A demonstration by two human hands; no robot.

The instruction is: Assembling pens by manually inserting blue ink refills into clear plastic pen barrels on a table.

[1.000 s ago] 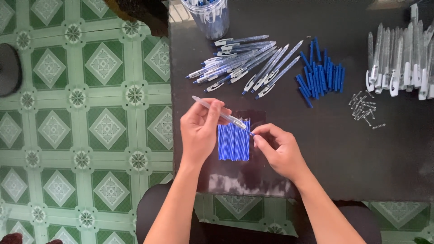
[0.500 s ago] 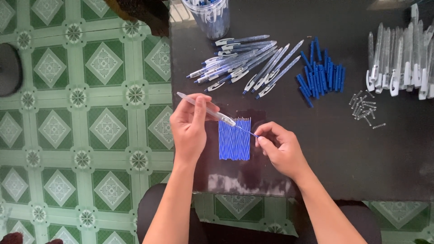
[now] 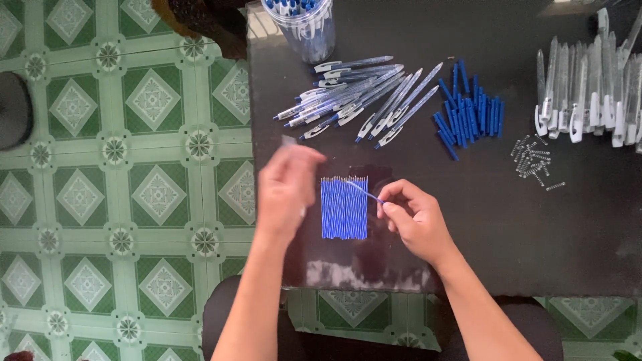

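1. Head view: a blue refill (image 3: 364, 192) is pinched in the right hand (image 3: 414, 220) above the refill row (image 3: 344, 207) on the counter (image 3: 468, 234).
2. The left hand (image 3: 287, 190) is blurred; a clear barrel (image 3: 289, 141) is possibly gripped, angled to receive it.

- Two hands: the left hand (image 3: 286, 190), blurred, and the right hand (image 3: 413, 220).
- One clear tub (image 3: 309, 27) of pens.
- Roughly fifteen finished pens (image 3: 361, 100) in a heap; they overlap, so the count is loose.
- About fifteen blue caps (image 3: 471, 113).
- About a dozen white barrels (image 3: 585, 93).
- One block of blue refills (image 3: 344, 208), too many to count.
- A small scatter of springs (image 3: 533, 160).
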